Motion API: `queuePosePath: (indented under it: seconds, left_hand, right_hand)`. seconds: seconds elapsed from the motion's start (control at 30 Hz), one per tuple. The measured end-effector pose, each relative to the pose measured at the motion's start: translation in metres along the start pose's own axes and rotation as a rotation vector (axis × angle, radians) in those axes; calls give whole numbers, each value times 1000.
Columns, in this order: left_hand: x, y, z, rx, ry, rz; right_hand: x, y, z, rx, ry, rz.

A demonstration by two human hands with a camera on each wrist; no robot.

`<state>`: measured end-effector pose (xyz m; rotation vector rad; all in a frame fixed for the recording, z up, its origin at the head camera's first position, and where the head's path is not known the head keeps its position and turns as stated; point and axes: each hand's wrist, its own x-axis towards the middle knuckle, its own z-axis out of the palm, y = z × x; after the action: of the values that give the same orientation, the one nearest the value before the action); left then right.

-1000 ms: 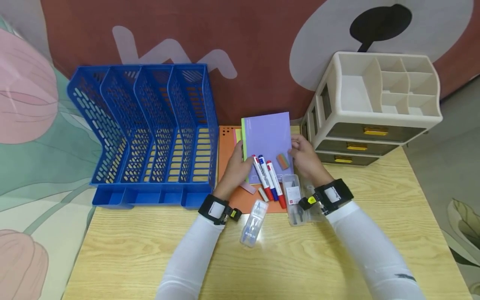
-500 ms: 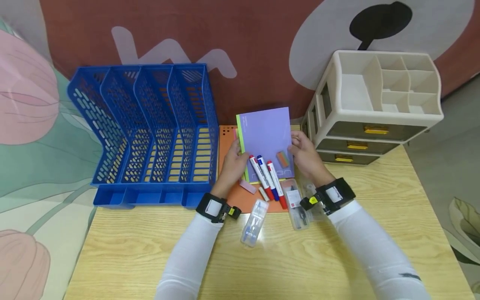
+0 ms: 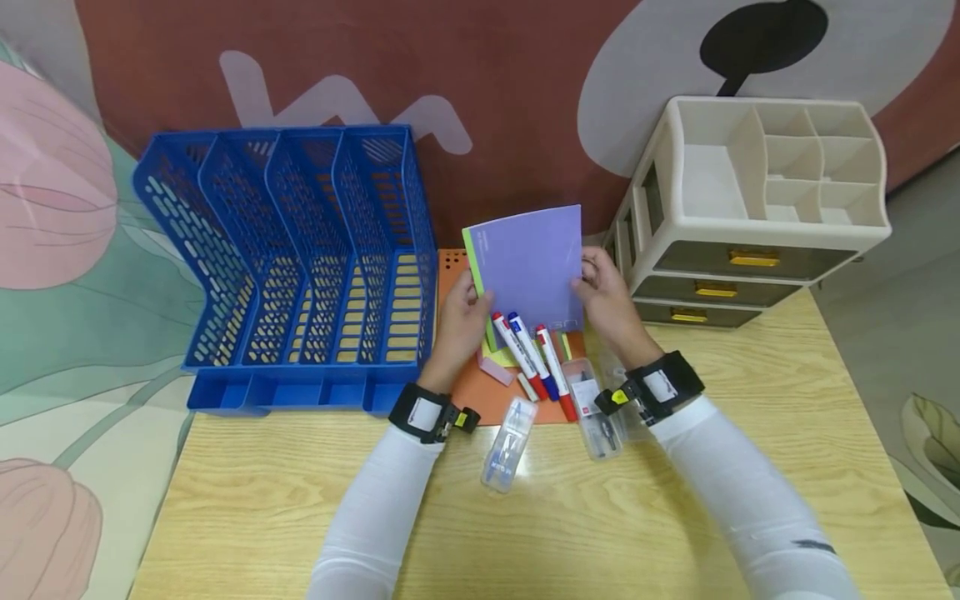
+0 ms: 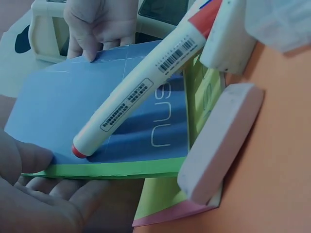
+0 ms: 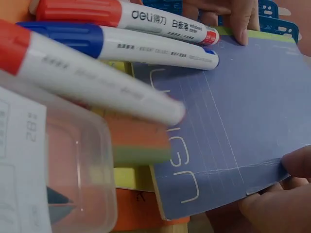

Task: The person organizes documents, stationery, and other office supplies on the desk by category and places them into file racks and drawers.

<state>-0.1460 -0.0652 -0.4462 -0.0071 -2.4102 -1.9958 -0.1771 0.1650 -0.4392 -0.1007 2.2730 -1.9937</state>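
Note:
My left hand (image 3: 459,329) pinches the left edge of a purple notebook (image 3: 528,258) with a green spine, thumb on the cover and fingers beneath. My right hand (image 3: 611,308) pinches its right edge the same way. The notebook is raised and tilted, its far end higher. Two red-capped whiteboard markers (image 5: 165,22) and a blue-capped one (image 5: 160,51) lean over its near edge. Against that edge lies a striped eraser (image 5: 141,145), blurred in the right wrist view. A pink eraser (image 4: 221,141) and a white eraser (image 4: 228,36) lie nearby.
Under the pile are yellow and pink-edged booklets and an orange folder (image 3: 480,404). Two clear plastic cases, one holding pens (image 3: 508,446) and one holding metal drawing tools (image 3: 596,417), lie in front. A blue file rack (image 3: 300,367) stands left, a white drawer organizer (image 3: 780,229) right.
Both hands have raised the notebook and shifted it slightly away and left. The striped eraser has slid from its cover to its near edge. The markers have shifted a little.

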Motion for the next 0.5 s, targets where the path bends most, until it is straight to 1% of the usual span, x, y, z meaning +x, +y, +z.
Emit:
queuePosePath:
  seconds: [0.13, 0.23, 0.37, 0.5]
  left_hand:
    - [-2, 2, 0, 14, 18, 71]
    - [-4, 4, -1, 16, 31, 130]
    - [-6, 5, -2, 65, 58, 231]
    - [-8, 8, -2, 103, 65, 298]
  right_hand:
    - [-1, -4, 1, -17, 13, -60]
    - [-1, -5, 2, -24, 21, -85]
    - [-2, -7, 3, -30, 34, -122]
    - [-4, -9, 3, -9, 57, -184]
